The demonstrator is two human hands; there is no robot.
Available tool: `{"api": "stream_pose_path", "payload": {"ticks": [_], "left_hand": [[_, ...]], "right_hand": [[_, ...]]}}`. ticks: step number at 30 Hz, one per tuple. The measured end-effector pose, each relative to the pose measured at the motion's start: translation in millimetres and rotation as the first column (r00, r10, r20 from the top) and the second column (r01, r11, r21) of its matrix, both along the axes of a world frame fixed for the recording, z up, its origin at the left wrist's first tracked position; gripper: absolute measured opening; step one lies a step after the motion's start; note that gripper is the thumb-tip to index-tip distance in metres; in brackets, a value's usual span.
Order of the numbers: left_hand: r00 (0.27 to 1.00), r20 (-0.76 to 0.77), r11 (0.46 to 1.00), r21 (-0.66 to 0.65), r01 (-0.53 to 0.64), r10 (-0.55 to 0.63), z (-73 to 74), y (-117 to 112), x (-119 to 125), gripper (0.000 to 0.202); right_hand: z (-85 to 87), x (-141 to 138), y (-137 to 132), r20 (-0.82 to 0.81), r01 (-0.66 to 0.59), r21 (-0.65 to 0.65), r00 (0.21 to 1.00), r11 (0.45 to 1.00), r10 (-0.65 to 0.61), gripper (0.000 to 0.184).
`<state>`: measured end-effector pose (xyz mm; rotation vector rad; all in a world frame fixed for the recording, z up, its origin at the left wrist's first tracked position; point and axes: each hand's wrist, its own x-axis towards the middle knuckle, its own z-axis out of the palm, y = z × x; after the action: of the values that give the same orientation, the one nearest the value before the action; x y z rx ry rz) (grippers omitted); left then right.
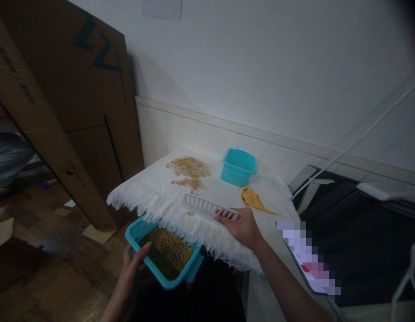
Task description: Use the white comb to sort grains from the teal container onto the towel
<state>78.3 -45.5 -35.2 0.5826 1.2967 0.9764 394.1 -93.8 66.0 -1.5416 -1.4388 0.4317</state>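
Note:
My left hand (135, 260) grips a teal plastic container (193, 266) below the table's front edge, its thumb over the rim. Inside lie yellowish soybeans (175, 245) and a darker layer of small green beans (167, 264). My right hand (242, 227) is closed on one end of a white slotted plastic strip (200, 206), held low over the cloth. Just beyond the strip, loose soybeans (189, 167) are spread on the white fringed tablecloth (153, 183). A few beans sit near the cloth's front edge, close to the strip.
A second teal container (234, 177) stands at the back of the table, beside a clear lid (269, 184). A crumpled yellow piece (252, 199) lies nearer. Tall cardboard (89, 98) leans at left. At right are a black surface (358, 241) and a white cable (355, 134).

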Motion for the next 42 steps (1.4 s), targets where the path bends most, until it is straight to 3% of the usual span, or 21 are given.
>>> {"api": "stream_pose_path", "payload": {"ticks": [5, 11, 14, 20, 33, 42], "left_hand": [[1.0, 0.026, 1.0, -0.012, 0.012, -0.012, -0.5, -1.6, 0.2, 0.082], [0.999, 0.038, 1.0, -0.009, 0.0, 0.0, -1.2, -0.1, -0.9, 0.081], [1.0, 0.018, 1.0, -0.012, -0.006, 0.006, 0.9, 1.5, -2.0, 0.083], [0.999, 0.039, 1.0, -0.021, 0.014, -0.013, 7.6, -1.3, -3.9, 0.091], [0.999, -0.023, 0.999, -0.04, 0.028, -0.029, -0.6, 0.9, -3.9, 0.087], [0.999, 0.014, 0.998, -0.041, 0.037, -0.036, 20.2, -9.4, 0.2, 0.082]], "right_hand": [[10.5, -13.3, -4.3, -0.085, -0.109, -0.025, 0.991, 0.994, 0.107, 0.028], [29.3, 23.7, 42.0, 0.002, 0.081, 0.078, 0.997, 0.994, -0.081, 0.03], [21.6, 39.3, 54.6, 0.006, 0.125, 0.088, 0.992, 0.988, -0.126, 0.03], [2.5, 50.5, 49.0, 0.048, 0.185, 0.099, 0.981, 0.978, -0.19, 0.033], [9.8, 53.3, 44.3, 0.085, 0.137, 0.045, 0.986, 0.99, -0.141, 0.04], [7.5, 44.5, 44.0, -0.019, 0.092, 0.038, 0.996, 0.995, -0.091, 0.046]]}}
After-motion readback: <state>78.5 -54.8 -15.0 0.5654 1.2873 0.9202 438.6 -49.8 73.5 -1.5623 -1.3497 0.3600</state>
